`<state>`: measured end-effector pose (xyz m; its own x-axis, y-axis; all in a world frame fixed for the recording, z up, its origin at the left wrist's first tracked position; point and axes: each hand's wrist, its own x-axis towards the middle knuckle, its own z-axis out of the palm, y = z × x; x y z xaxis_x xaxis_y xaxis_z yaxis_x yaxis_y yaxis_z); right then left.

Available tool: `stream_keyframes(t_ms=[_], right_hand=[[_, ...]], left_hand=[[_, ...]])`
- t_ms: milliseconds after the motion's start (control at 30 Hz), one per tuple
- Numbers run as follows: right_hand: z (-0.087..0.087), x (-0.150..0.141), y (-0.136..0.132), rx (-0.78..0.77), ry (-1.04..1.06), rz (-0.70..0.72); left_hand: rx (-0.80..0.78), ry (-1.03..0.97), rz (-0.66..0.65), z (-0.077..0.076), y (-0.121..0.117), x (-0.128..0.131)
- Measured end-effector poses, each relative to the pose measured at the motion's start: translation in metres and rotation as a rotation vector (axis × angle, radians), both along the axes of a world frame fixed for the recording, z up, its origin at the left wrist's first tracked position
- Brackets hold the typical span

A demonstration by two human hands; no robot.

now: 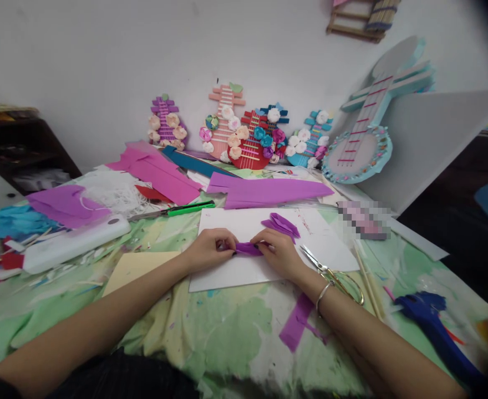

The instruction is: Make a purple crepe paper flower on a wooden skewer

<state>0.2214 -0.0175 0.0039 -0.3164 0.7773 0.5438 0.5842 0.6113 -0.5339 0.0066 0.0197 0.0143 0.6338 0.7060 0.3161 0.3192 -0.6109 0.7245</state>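
Two bare forearms (115, 307) span the foreground. The left hand (211, 249) pinches the left end of a purple paper strip (247, 249), its long axis running sideways between the hands, over a white sheet (227, 219). The right hand (279, 252) grips the other end, equally near; scissors (322, 268) lie just rightward.

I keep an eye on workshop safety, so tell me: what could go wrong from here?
The purple strip, pinched between the left hand and the right hand, might tear if pulled hard. The scissors lie close beside the right wrist, so a careless shift could mean a nick. The folded purple paper just beyond the right hand might get crushed.
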Motion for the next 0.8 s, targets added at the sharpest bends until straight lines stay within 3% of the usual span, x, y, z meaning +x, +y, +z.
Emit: stream_keyframes(t_ms=[233,567,800], right_hand=[[0.0026,0.0002,0.0003,-0.026,0.065,0.041],[0.0042,-0.0004,-0.0034,-0.032,0.006,0.075],[0.0023,0.0007,-0.0026,-0.053,0.065,0.050]], left_hand=[[-0.101,-0.003,0.085,-0.0034,0.0027,-0.0011],[-0.340,-0.318,0.028,-0.0058,0.0044,-0.0009],[-0.123,-0.165,0.050,-0.0090,0.0059,-0.0025]])
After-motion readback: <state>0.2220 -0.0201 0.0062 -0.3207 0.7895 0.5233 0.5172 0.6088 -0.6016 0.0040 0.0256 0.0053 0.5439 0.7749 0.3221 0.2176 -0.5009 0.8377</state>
